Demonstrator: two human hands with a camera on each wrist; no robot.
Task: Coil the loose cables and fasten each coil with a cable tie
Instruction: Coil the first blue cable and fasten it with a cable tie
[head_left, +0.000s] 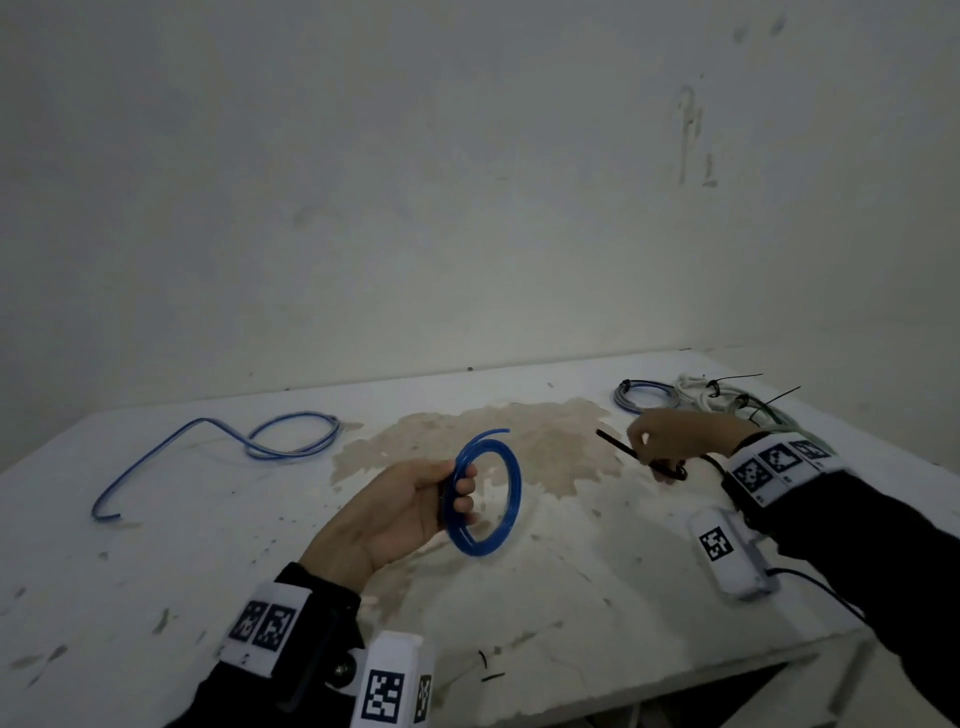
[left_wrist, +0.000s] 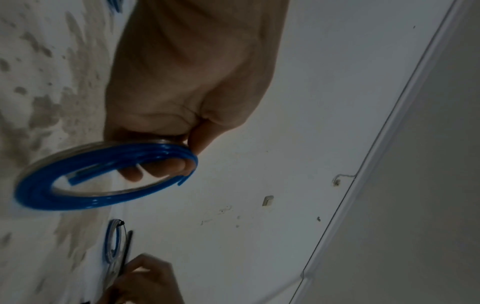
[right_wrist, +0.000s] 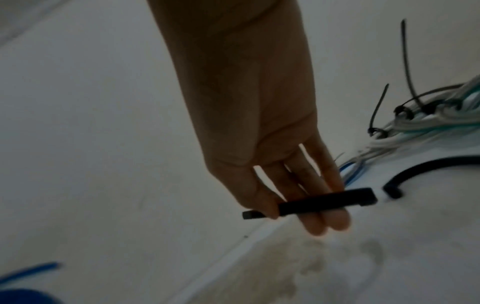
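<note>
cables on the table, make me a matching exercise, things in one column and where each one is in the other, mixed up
Things:
1. blue coil
2. black strip
3. loose blue cable
4. tied coils

Places:
A. lying uncoiled on the table's left side
B. held in the left hand
C. heaped at the table's far right, black ties sticking out
D. pinched in the right hand

Pairs: 1-B, 2-D, 3-A, 4-C
</note>
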